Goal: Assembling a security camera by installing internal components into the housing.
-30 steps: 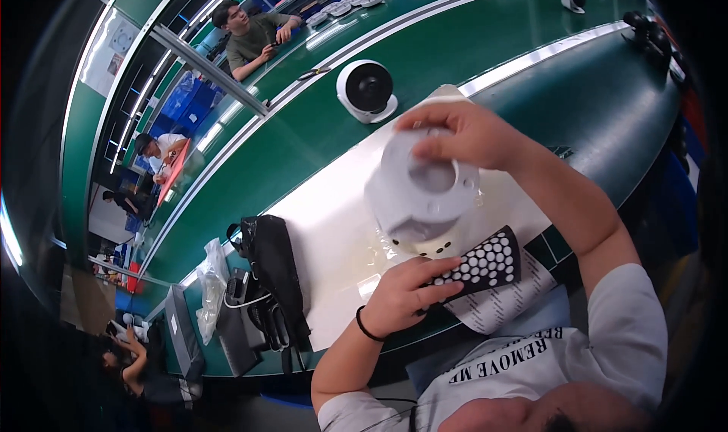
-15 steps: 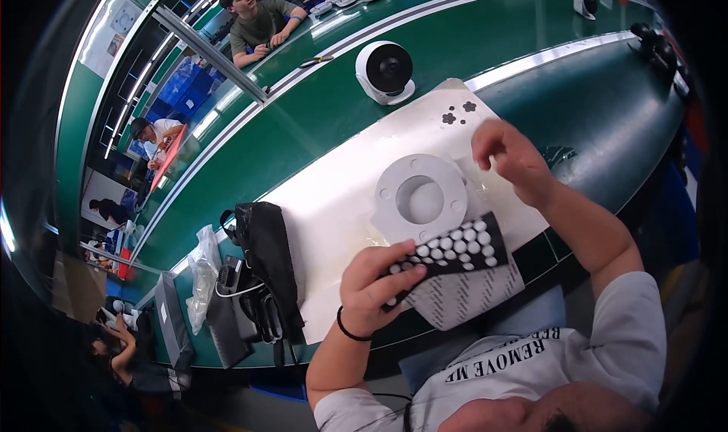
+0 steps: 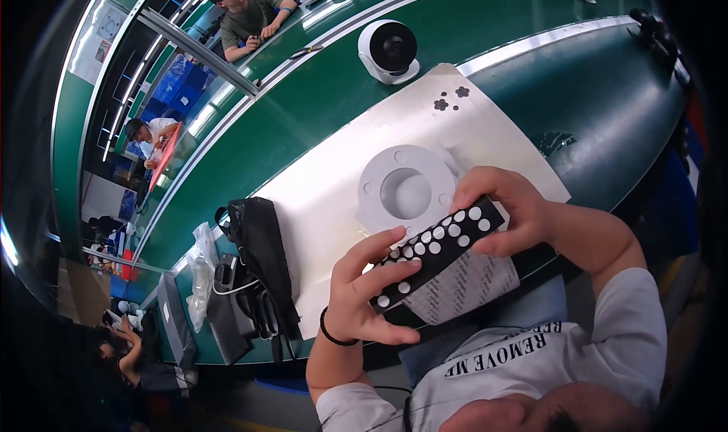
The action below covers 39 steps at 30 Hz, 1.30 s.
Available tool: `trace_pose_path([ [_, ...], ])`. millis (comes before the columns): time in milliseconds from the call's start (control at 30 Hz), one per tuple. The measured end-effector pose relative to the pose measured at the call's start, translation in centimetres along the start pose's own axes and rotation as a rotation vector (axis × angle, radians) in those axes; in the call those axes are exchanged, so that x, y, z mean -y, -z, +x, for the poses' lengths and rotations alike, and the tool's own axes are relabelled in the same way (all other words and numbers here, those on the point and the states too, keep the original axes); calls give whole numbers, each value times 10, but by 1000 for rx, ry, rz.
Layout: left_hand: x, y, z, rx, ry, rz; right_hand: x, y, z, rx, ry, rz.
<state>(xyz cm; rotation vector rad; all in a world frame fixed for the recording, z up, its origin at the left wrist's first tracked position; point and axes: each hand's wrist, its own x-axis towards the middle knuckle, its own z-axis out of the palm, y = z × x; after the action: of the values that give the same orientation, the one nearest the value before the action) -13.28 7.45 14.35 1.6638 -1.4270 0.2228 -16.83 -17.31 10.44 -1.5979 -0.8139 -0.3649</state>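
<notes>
Holding one black strip (image 3: 428, 263), over a dozen white discs (image 3: 474, 213), one end between left hand's (image 3: 355, 295) spread fingers; pinching other end with right hand (image 3: 519, 216). Seen below fingers: one pale sheet (image 3: 459, 284), repeated small print. Counted beyond fingertips: one white ring (image 3: 370, 198), two dark flower shapes (image 3: 441, 105). Noted right of fingers: green tabletop (image 3: 614, 83), curved edge

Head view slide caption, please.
Left hand and right hand hold a white-dotted black sheet near a white ring-shaped part at a green workbench.
</notes>
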Motion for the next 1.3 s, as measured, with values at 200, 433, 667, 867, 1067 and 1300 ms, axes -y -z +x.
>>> trace_pose_path([
  [200,-9,-6,-3,13,115,167,5,-2,-6,3,-136,-14],
  [433,-9,-14,-6,-4,93,207,1,-11,4,-26,38,224],
  [667,-16,-14,2,-13,162,144,0,-6,-3,26,46,8],
  [867,-21,-8,-4,53,264,147,9,-8,-3,-6,37,-13],
  [1067,-19,-15,-7,-92,285,202,10,-6,-2,-11,-46,-52],
  [1300,-16,-19,-14,-172,259,158,6,-10,-2,-60,-66,6],
])
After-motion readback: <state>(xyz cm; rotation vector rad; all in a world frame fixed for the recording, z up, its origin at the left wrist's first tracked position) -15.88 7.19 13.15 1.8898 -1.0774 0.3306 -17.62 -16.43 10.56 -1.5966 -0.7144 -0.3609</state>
